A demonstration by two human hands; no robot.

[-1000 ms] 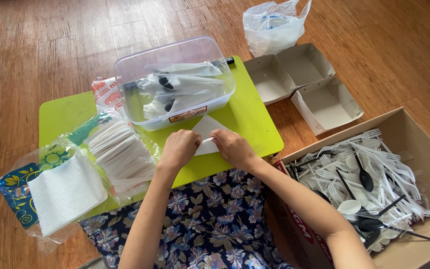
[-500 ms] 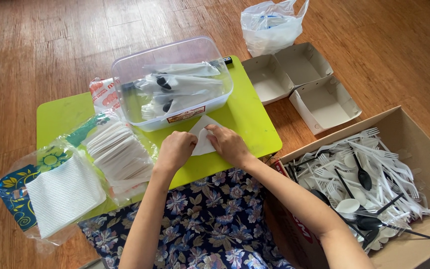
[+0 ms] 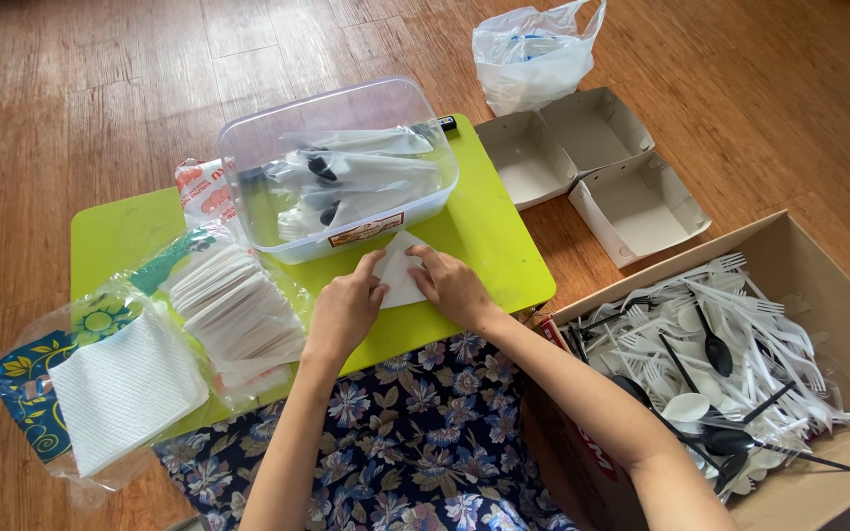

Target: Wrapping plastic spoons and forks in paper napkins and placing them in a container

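Both my hands press on a white folded napkin point(image 3: 402, 272) lying on a lime-green board point(image 3: 494, 246). My left hand point(image 3: 348, 305) holds its left edge and my right hand point(image 3: 450, 283) holds its right edge, fingers bent over it. Just behind the napkin stands a clear plastic tub point(image 3: 248, 147) with wrapped cutlery packets inside.
A stack of white napkins point(image 3: 233, 310) in clear plastic and another napkin pack point(image 3: 120, 388) lie at the left. A cardboard box point(image 3: 819, 265) of white and black plastic cutlery sits at the right. Open white paper boxes point(image 3: 592, 167) and a plastic bag point(image 3: 533, 59) lie behind, on wooden floor.
My hands stay on the napkin and have shifted slightly over it; the napkin looks a little more folded. Nothing else has moved.
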